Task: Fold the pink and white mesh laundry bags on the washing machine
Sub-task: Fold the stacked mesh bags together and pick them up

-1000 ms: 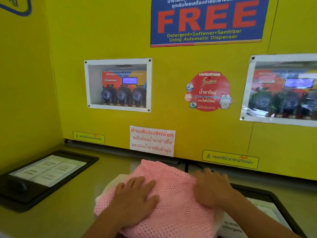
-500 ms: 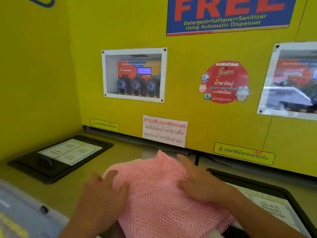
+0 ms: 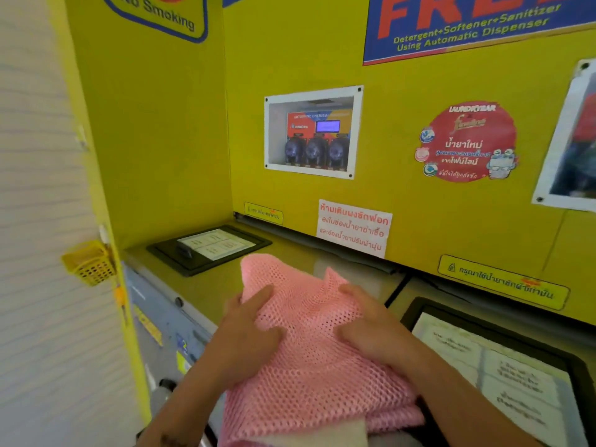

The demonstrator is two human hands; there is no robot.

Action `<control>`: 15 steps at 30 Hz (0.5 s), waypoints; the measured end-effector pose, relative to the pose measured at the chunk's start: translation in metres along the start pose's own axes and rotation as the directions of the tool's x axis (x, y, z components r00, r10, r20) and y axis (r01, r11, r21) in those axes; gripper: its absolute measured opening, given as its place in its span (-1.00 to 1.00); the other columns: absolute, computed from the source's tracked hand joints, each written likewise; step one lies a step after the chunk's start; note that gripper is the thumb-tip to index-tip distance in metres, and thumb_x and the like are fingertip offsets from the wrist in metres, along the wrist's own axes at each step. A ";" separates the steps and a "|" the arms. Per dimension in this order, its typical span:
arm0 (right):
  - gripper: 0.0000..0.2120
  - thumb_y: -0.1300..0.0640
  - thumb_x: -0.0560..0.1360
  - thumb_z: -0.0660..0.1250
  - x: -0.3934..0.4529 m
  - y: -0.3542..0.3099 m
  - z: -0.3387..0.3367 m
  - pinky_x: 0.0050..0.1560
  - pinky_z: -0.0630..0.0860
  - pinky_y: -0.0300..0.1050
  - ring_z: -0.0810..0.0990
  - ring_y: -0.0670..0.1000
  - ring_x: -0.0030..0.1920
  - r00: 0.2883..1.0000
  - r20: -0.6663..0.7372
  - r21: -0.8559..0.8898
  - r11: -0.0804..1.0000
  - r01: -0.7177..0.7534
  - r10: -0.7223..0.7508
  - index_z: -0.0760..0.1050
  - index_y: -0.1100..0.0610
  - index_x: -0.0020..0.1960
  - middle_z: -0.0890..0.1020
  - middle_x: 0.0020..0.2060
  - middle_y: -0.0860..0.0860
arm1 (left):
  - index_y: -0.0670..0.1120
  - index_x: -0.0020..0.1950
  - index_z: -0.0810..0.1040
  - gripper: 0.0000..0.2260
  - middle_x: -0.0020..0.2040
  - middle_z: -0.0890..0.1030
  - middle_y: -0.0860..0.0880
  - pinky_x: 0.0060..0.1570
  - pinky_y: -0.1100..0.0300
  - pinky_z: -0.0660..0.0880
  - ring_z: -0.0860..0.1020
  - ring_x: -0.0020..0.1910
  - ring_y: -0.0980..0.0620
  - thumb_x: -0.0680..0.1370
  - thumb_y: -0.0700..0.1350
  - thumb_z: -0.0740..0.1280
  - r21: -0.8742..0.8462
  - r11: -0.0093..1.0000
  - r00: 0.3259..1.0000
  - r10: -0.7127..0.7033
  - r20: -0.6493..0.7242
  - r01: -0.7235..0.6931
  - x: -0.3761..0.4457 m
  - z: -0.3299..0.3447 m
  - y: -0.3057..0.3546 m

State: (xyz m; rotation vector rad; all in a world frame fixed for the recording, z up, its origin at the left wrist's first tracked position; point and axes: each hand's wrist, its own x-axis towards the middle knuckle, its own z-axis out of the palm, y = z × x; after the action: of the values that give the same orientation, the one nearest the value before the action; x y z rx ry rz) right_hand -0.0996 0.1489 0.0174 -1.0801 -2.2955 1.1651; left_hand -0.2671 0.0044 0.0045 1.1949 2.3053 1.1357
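Observation:
A pink mesh laundry bag (image 3: 309, 366) lies bunched on the yellow top of the washing machine (image 3: 209, 288), its far corners sticking up. A strip of white fabric (image 3: 342, 435) shows under its near edge at the bottom of the view. My left hand (image 3: 250, 337) grips the bag's left side, thumb on top of the mesh. My right hand (image 3: 371, 327) lies on the bag's right side with fingers curled over the mesh.
A black-framed panel (image 3: 206, 250) with white labels sits at the back left of the machine top, another black-framed panel (image 3: 503, 366) at the right. The yellow back wall (image 3: 403, 175) carries a dispenser window and stickers. A small yellow basket (image 3: 90, 264) hangs at the left.
My view has swung left and down, bringing the left wall and yellow basket into sight. Both hands stay on the pink bag; my left hand now grips its left edge and the far corners stand up.

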 end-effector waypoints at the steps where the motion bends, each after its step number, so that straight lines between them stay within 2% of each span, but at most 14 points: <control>1: -0.31 0.22 0.39 0.33 -0.005 0.002 0.003 -0.38 0.43 -0.31 0.61 0.00 -0.10 1.000 0.006 0.017 1.000 0.006 -0.006 0.27 -0.17 0.45 0.53 0.14 0.03 | 0.23 0.51 0.22 -0.41 0.55 0.05 -0.06 0.34 0.05 0.30 0.27 0.45 -0.14 0.54 -0.03 0.35 -0.021 1.000 0.999 -0.009 -0.048 0.008 -0.007 0.001 0.001; 3: -0.30 0.23 0.36 0.32 -0.015 0.004 0.011 -0.22 0.47 -0.26 0.57 0.05 0.12 0.999 -0.001 0.023 0.999 0.045 -0.045 0.29 -0.22 0.42 0.42 0.33 0.04 | 0.21 0.48 0.31 -0.43 0.49 0.19 -0.08 0.31 0.06 0.31 0.34 0.38 -0.10 0.52 -0.12 0.37 -0.082 0.997 0.990 -0.026 -0.141 0.014 -0.023 0.001 -0.002; 4: -0.31 0.25 0.35 0.31 -0.021 0.004 0.015 -0.17 0.48 -0.23 0.53 0.05 0.17 0.998 0.000 0.029 0.997 0.068 -0.068 0.32 -0.24 0.38 0.38 0.36 0.03 | 0.20 0.44 0.37 -0.44 0.46 0.28 -0.07 0.27 0.09 0.32 0.38 0.33 -0.05 0.50 -0.17 0.38 -0.135 0.991 0.983 -0.037 -0.180 0.013 -0.032 0.001 -0.004; 7: -0.40 0.28 0.34 0.29 -0.044 -0.004 0.029 -0.08 0.48 -0.19 0.48 0.01 0.16 0.985 0.027 0.081 0.982 0.169 -0.171 0.40 -0.25 0.25 0.38 0.30 -0.01 | 0.09 0.31 0.54 -0.49 0.32 0.51 -0.03 0.03 0.33 0.36 0.50 0.10 0.13 0.45 -0.35 0.36 -0.243 0.970 0.956 -0.085 -0.281 0.015 -0.067 0.002 -0.017; 10: -0.42 0.30 0.37 0.27 -0.076 -0.016 0.049 0.20 0.43 -0.11 0.42 -0.01 0.25 0.949 0.013 0.093 0.945 0.312 -0.315 0.41 -0.23 0.25 0.33 0.29 -0.04 | 0.10 0.24 0.60 -0.50 0.18 0.60 0.00 -0.26 0.58 0.39 0.53 -0.22 0.43 0.44 -0.38 0.36 -0.293 0.955 0.938 -0.136 -0.320 0.039 -0.102 -0.004 -0.036; 12: -0.41 0.28 0.40 0.28 -0.098 -0.018 0.068 0.27 0.32 -0.19 0.37 -0.05 0.29 0.917 -0.004 0.064 0.915 0.397 -0.398 0.39 -0.18 0.33 0.30 0.30 -0.05 | 0.06 0.30 0.58 -0.49 0.20 0.58 0.03 -0.24 0.65 0.37 0.49 -0.17 0.49 0.45 -0.39 0.37 -0.342 0.938 0.925 -0.181 -0.334 0.060 -0.124 -0.013 -0.052; 15: -0.43 0.22 0.44 0.27 -0.118 -0.014 0.096 0.41 0.27 -0.13 0.31 -0.05 0.39 0.899 0.028 0.067 0.898 0.434 -0.437 0.36 -0.10 0.42 0.28 0.36 -0.05 | 0.03 0.35 0.54 -0.48 0.22 0.53 0.09 -0.22 0.64 0.39 0.45 -0.09 0.46 0.46 -0.38 0.39 -0.423 0.902 0.905 -0.247 -0.347 0.084 -0.155 -0.027 -0.072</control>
State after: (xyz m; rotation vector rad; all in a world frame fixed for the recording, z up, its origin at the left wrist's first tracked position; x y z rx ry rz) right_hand -0.0869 0.0031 -0.0253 -0.4785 -2.3497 1.0679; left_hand -0.2288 -0.1565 -0.0461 0.6418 2.2220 1.8039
